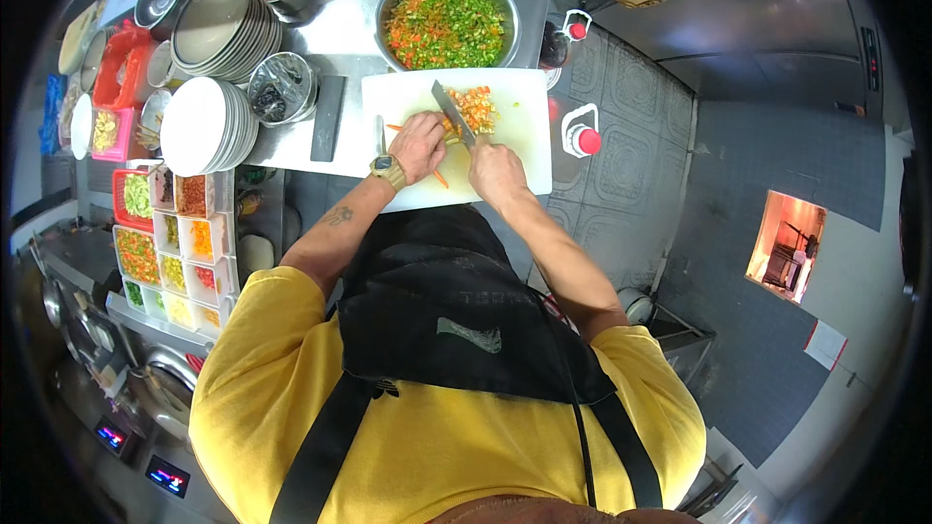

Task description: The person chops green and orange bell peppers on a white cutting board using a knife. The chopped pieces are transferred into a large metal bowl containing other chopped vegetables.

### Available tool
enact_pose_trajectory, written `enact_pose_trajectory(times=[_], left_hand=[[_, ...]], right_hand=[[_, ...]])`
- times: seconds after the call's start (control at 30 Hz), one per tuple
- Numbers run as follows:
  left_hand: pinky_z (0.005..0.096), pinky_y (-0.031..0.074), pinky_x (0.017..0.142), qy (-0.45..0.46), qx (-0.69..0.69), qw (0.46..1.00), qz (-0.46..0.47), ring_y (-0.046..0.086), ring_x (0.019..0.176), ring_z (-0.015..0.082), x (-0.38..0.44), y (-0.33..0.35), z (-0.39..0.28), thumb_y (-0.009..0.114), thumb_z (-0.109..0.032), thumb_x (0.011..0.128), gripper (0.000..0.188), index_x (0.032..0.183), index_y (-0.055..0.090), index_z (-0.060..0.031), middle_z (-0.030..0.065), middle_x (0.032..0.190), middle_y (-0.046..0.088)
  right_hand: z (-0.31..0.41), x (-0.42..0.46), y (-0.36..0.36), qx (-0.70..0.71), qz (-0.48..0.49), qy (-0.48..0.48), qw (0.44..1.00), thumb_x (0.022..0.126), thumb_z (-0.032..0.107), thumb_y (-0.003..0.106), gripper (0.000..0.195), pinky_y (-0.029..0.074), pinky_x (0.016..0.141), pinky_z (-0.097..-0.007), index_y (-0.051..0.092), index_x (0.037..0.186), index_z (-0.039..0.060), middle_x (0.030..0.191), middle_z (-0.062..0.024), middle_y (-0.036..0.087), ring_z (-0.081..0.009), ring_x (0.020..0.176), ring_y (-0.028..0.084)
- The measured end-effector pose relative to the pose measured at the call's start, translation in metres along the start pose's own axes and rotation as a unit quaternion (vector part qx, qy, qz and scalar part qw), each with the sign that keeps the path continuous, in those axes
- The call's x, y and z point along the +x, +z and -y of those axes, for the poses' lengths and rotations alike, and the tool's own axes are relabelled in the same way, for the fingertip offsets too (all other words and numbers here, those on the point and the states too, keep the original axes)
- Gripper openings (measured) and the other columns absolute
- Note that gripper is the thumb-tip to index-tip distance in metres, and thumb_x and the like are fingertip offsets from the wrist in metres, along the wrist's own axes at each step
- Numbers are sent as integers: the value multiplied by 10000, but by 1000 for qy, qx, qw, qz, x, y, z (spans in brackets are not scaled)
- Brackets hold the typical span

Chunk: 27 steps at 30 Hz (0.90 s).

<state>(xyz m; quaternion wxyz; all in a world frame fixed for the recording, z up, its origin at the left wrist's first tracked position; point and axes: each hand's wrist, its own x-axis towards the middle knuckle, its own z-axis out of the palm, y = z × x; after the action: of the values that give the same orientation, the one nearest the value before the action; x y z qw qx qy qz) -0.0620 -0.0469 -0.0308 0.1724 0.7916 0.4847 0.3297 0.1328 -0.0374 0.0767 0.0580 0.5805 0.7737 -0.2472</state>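
Observation:
A white cutting board (524, 175) lies before me at the counter's edge. My right hand (497, 171) grips the handle of a kitchen knife, whose broad blade (450, 109) points away and to the left. Beside the blade, my left hand (420, 147) rests with curled fingers on vegetable strips (452, 139), partly hidden by the fingers. Diced orange and pale vegetables (478, 108) are heaped right of the blade. A loose orange strip, apparently carrot (440, 178), lies below my left hand. Beyond the board, a steel bowl (512, 44) holds chopped green and orange vegetables (445, 22).
To the left stand stacked white plates (200, 127), grey-rimmed plates (211, 18), a plastic-lined container (291, 94) and a dark flat bar (328, 118). Ingredient bins (138, 255) sit farther left. Red-capped jugs (582, 140) are on the right, near the tiled floor (619, 160).

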Motion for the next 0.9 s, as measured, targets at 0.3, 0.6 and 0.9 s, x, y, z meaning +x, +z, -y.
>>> enact_pose_trajectory(times=[0.3, 0.6, 0.9], left_hand=[[457, 510, 1062, 9, -7, 1000, -2, 608, 1172, 377, -3, 11, 4, 725, -10, 811, 226, 1021, 644, 18, 183, 1206, 653], [454, 538, 1030, 13, -21, 999, -21, 623, 1163, 385, 0, 9, 3, 735, 31, 787, 219, 992, 657, 31, 191, 1204, 662], [452, 544, 1020, 14, -34, 999, -33, 630, 1142, 386, 1, 10, 3, 738, 48, 786, 234, 1007, 660, 44, 195, 1202, 664]], right_hand=[[-13, 21, 32, -7, -3, -23, 1000, 917, 49, 576, 302, 626, 799, -523, 617, 1162, -123, 872, -335, 740, -465, 845, 766], [-8, 23, 44, 8, -14, -9, 1000, 910, 61, 584, 251, 623, 817, -535, 632, 1095, -102, 916, -328, 747, -469, 876, 764], [-5, 20, 52, 30, -10, 19, 999, 875, 39, 630, 234, 621, 843, -520, 647, 1060, -102, 927, -340, 739, -477, 912, 755]])
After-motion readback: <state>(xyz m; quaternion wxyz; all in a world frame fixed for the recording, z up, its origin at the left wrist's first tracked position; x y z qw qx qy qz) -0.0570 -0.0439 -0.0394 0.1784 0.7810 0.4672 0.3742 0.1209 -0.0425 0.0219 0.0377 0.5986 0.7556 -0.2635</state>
